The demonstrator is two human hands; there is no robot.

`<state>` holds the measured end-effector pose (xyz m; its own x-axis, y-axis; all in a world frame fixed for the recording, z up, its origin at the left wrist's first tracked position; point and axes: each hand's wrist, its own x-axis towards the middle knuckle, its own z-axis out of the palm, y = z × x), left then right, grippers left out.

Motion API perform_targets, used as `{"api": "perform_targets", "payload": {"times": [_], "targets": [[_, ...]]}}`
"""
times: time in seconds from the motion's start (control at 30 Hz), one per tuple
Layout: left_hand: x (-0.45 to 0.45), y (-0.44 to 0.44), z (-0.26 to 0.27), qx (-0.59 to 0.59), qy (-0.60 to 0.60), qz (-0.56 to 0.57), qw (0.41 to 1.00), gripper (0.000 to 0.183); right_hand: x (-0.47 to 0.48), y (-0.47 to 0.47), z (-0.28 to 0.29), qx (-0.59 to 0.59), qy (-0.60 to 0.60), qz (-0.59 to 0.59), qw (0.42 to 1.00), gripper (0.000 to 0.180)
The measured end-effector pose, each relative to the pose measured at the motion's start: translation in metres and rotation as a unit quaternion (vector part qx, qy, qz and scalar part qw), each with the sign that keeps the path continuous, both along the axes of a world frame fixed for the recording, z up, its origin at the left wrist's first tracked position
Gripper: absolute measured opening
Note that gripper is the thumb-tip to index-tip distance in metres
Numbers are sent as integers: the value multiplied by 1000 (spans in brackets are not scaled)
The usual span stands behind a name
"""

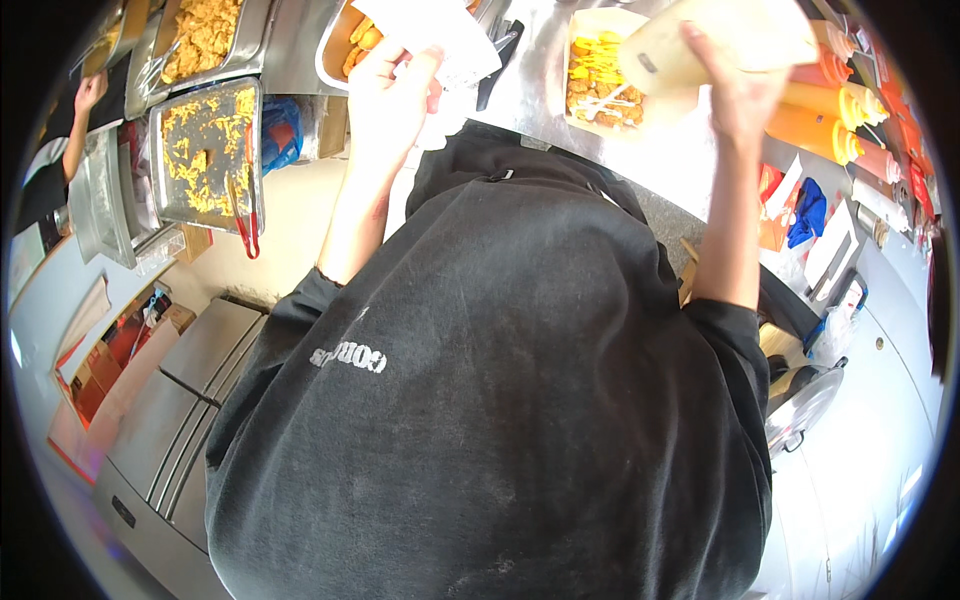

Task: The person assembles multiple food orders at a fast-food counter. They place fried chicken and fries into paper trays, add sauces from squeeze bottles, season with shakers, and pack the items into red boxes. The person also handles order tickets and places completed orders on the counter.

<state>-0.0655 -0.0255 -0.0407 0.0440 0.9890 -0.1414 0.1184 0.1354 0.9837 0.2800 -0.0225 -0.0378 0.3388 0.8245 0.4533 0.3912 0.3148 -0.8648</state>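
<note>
My left hand [394,97] holds a white paper piece [450,45] between thumb and fingers, beside a metal pan [324,56] with fried pieces. In my right hand [746,94] is a pale cardboard container [720,45], tilted over the counter; what is inside it cannot be seen. Just left of that container stands an open paper box [579,22] of fried food pieces [607,101] topped with yellow sauce, with a white pick or small fork [611,101] in it. A pair of black-handled tongs or a similar tool [499,67] lies on the steel counter [532,97] between my hands.
Several squeeze bottles [817,139] with orange, yellow and red contents line the right side. At left are a tray of crumbs [259,150] with red-handled tongs [247,240] and a pan of fried chicken [202,37]. Another person's hand [90,91] shows at the far left.
</note>
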Motion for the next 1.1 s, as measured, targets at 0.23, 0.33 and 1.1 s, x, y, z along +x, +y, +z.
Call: {"api": "perform_targets", "payload": {"times": [0.23,0.33,1.1], "targets": [[-6,1,3,-6,26,-8,1000,15,-12,-40,25,-115,-134,-101,979,52],[-5,-4,0,16,86,10,996,17,-13,-18,8,-119,-117,-105,980,57],[-2,0,2,-10,-28,17,999,14,14,-4,-36,31,109,-80,990,49]]}}
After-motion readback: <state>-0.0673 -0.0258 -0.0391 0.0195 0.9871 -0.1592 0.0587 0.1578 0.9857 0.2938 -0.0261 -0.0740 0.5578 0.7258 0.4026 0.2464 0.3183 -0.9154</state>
